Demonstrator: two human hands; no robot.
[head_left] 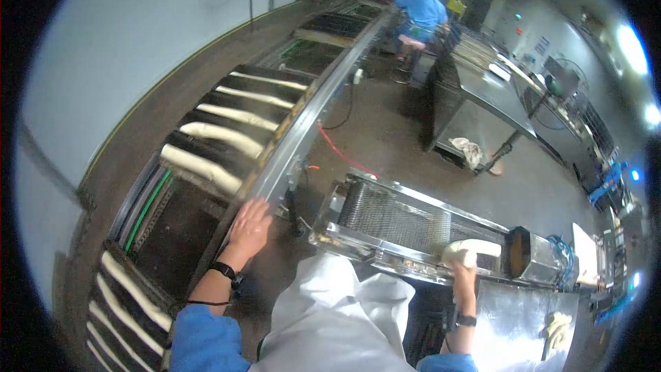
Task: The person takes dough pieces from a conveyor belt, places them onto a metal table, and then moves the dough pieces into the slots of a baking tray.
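My left hand [252, 226] lies on the metal side rail [281, 158] of the long conveyor, its fingers stretched out and holding nothing. Just beyond it, several long pale dough strips [200, 167] lie side by side on a dark tray on that conveyor. On my right, my right hand [464, 269] is closed on a thick piece of dough [478, 246] at the right end of a short mesh belt [392, 220]. Its fingers are partly hidden by the dough.
More dough strips [127, 296] lie on a tray at the lower left. A metal housing [540, 255] stands at the mesh belt's right end, with a steel table [516, 317] below holding dough scraps [556, 331]. A person in blue [421, 14] stands farther along the conveyor. A steel workbench [492, 93] is beyond.
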